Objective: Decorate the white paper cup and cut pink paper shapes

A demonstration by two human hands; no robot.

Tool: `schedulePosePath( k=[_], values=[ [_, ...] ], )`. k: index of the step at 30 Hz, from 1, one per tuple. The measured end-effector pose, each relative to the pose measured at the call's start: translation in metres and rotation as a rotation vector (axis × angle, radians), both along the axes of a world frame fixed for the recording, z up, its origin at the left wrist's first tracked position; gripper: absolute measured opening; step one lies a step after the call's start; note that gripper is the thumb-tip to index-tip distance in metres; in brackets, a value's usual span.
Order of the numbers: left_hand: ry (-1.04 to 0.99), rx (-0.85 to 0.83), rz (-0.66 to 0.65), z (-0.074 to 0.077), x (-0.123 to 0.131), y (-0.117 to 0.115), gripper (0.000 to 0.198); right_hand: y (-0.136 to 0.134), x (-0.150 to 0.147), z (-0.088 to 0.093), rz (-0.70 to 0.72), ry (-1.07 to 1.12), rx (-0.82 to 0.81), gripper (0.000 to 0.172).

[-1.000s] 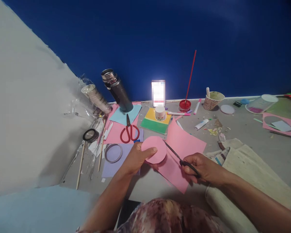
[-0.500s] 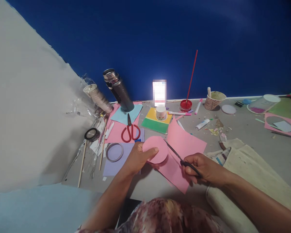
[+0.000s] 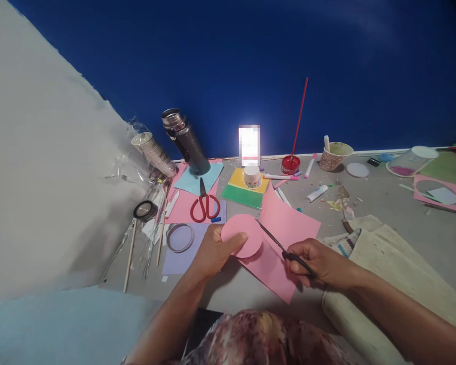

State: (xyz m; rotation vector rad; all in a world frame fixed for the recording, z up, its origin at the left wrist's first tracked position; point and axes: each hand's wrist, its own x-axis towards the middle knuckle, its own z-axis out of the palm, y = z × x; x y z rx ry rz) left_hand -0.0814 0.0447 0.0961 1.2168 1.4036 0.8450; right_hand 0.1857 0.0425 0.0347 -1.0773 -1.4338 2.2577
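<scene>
My left hand pinches a round pink paper disc, thumb on top and the other fingers hidden beneath. A pair of black-handled scissors is gripped in my right hand, the blades together and pointing up and left at the disc's right edge. Under both lies a larger pink paper sheet with its upper corner curling up. Beyond my left hand rest red-handled scissors on coloured paper.
A dark flask and a stack of paper cups stand at the back left. Tape rolls, including a grey ring, lie left. A patterned cup, a glue stick and a cream cloth bag are on the right.
The disc and my left hand have shifted very slightly left and turned a little. The scissors' tip has moved slightly left, staying by the disc's edge.
</scene>
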Motion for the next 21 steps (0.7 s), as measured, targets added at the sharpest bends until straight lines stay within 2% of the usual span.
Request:
schedulePosePath(
  k=[13,21],
  values=[
    [0.038,-0.038,-0.081,0.0042,-0.0040,-0.0013,0.032,-0.0016,-0.0006,0.0055,0.024,0.006,0.006,0.060],
    [0.019,-0.078,-0.079,0.0055,-0.0049,-0.0024,0.030,-0.0009,0.0004,0.0069,0.037,-0.001,0.005,0.058]
  ],
)
